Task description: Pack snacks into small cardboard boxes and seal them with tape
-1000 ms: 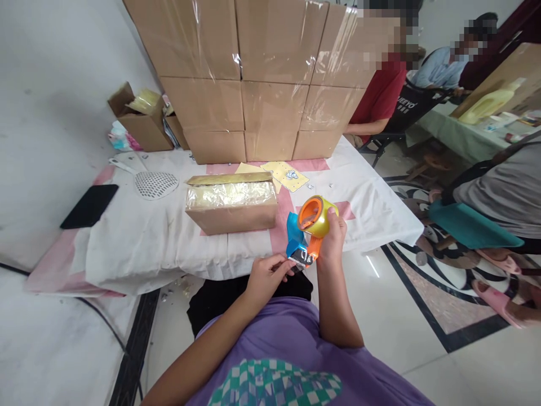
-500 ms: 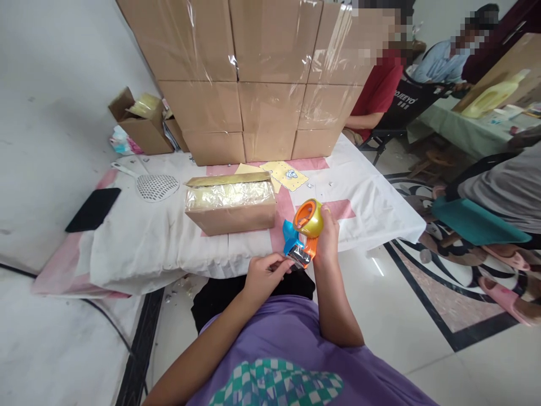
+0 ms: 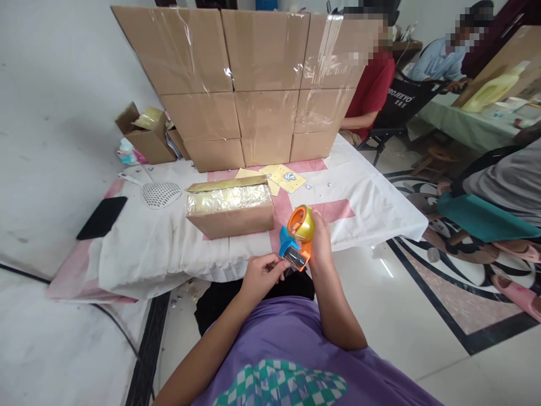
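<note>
My right hand (image 3: 320,243) grips an orange, yellow and blue tape dispenser (image 3: 297,235), held upright in front of my chest. My left hand (image 3: 261,275) pinches at the dispenser's lower end, by the blade, fingers closed on the tape end. Just beyond, on the low white-and-pink covered table (image 3: 160,248), lies an open cardboard box (image 3: 230,206) lined with shiny gold film.
A wall of stacked taped cartons (image 3: 253,79) stands at the table's far edge. A perforated white scoop (image 3: 157,193), a black phone (image 3: 102,217) and yellow cards (image 3: 282,176) lie on the cloth. A small open box (image 3: 146,135) sits on the floor. Other people sit at the right.
The dispenser and both hands have drifted slightly left and closer to my body. The view has tilted up a little, showing more of the carton stack.
</note>
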A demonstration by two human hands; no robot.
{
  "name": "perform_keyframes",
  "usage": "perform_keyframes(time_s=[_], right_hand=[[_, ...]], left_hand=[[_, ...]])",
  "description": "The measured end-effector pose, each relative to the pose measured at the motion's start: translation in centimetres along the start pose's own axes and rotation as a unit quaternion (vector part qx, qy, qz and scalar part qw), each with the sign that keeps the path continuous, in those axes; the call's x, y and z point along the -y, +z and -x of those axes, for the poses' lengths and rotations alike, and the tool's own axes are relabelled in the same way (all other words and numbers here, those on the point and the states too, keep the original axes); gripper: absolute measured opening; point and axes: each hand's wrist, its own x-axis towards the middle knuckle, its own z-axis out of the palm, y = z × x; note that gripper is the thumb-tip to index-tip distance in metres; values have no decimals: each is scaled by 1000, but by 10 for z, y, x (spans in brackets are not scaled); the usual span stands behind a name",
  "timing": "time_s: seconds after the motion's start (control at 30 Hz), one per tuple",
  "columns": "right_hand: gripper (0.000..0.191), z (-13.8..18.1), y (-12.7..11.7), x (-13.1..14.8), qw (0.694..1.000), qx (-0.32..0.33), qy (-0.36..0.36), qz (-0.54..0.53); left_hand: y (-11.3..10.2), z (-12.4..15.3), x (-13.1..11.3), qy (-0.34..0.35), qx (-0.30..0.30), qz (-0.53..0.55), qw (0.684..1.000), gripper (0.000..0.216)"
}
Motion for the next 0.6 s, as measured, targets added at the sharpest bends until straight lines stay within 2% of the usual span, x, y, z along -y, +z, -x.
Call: perform_keyframes(time_s=[0.1,0.23,0.43,0.6], right_hand=[[42,1,-2,1,1000,-6,25,3],[37,0,-2,3,1000,-26,12,-12],[33,-4,2,1,999,-21,-15,-29],[34,-7,-2,-4,999,-29,0,-36]], left_hand=[[3,1,0,-8,9,-6,1000,34],[6,3,-4,18,-13,-33,999,24],[5,1,-6,0,-28,-15,999,23],[5,2,-8,26,-64,-77,995,22]])
